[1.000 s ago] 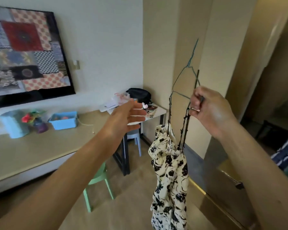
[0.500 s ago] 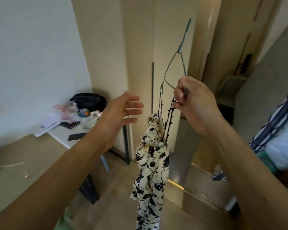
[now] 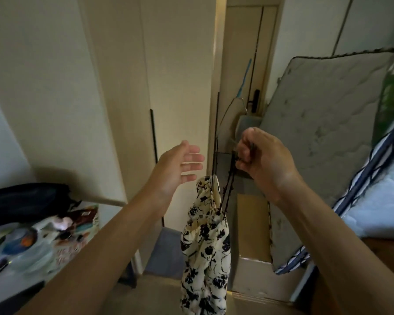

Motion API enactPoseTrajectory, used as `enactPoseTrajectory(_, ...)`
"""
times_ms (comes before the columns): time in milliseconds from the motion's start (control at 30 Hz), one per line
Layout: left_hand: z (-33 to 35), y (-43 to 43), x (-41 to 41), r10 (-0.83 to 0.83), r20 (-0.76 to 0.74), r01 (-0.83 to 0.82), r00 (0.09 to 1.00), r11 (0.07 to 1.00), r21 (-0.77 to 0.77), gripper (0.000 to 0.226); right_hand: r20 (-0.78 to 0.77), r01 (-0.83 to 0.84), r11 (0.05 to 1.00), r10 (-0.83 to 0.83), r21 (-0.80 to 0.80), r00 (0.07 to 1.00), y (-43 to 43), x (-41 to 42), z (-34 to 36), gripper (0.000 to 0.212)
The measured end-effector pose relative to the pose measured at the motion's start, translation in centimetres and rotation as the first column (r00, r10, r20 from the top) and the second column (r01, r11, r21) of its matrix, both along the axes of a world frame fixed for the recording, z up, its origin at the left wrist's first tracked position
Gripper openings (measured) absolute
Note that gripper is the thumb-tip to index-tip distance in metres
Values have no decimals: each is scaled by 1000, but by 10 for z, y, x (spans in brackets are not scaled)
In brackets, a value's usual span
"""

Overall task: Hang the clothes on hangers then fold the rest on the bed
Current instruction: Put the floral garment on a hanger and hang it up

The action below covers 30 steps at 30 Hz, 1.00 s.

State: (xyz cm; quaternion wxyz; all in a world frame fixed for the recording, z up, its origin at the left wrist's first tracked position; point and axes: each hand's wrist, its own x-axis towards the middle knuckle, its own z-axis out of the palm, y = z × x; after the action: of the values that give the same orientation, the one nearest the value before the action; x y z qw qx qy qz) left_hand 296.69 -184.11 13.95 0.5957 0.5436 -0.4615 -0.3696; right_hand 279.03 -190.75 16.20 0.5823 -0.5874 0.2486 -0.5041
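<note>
Right hand pinched the hanger and dress, left hand spread — box below them, mattress right, wardrobe behind.

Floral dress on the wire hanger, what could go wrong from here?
1. The floral dress hangs only by thin straps bunched near the right hand, which grips the wire hanger; a strap could slip off.
2. The left hand is open and off the dress, so nothing would catch it.
3. The wardrobe door ahead looks shut; opening it one-handed may swing the dress.
</note>
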Motion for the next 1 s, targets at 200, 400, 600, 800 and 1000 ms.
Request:
enactPoseTrajectory(200,-14,-92,37,-119,10,119,993,993,7,43,-62,129,991,-131,-23,990,-81,37,-4,30)
enactPoseTrajectory(400,-33,-200,54,-156,13,156,988,988,10,43,-74,191,981,-192,-23,979,-187,53,-21,28)
enactPoseTrajectory(600,-35,-328,49,-157,15,157,987,988,0,41,-121,186,981,-192,-62,974,-315,62,-16,31)
enactPoseTrajectory(800,-21,-452,49,-78,42,80,996,995,-60,42,-116,143,985,-154,-97,981,-444,64,9,30)
enactPoseTrajectory(1000,-18,-575,50,-18,2,18,1000,997,-77,37,-184,205,965,-234,-166,955,-571,75,18,30)
